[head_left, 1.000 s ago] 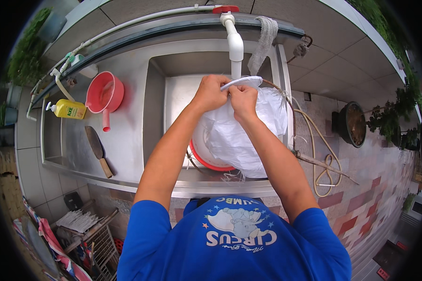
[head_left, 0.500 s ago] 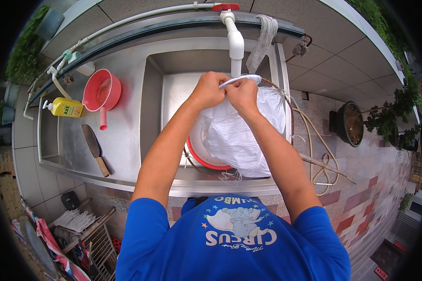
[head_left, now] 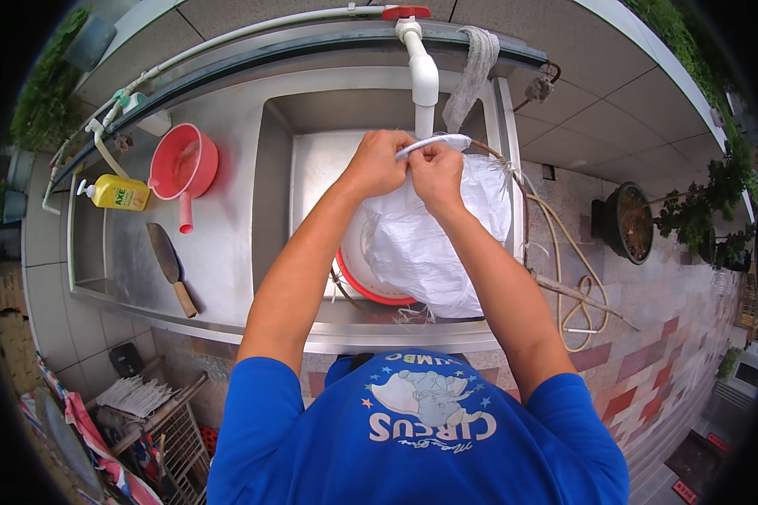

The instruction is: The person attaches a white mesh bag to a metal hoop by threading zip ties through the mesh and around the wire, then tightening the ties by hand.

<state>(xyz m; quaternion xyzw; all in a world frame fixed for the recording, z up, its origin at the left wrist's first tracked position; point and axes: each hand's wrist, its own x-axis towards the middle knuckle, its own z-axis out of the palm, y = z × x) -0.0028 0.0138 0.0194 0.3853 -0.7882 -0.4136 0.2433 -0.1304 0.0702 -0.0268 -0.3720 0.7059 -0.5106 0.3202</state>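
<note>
A white woven plastic sack (head_left: 425, 248) hangs down over the right part of the sink, partly covering a basin with a red rim (head_left: 369, 290). My left hand (head_left: 381, 162) and my right hand (head_left: 437, 172) are close together below the tap spout, fingers closed on the sack's rolled edge. That edge forms a narrow white band running between the hands and past the right one. What the sack or the basin holds is hidden from me.
A white pipe tap (head_left: 424, 80) with a red handle rises behind my hands, a grey mesh cloth (head_left: 472, 80) beside it. On the steel counter at left lie a cleaver (head_left: 167, 257), a red dipper (head_left: 195, 164) and a yellow pump bottle (head_left: 120, 194). A hose (head_left: 577, 261) trails at right.
Both hands stay almost in place on the sack's edge. My right forearm has shifted very slightly to the left, and the sack's right side has drawn in a little.
</note>
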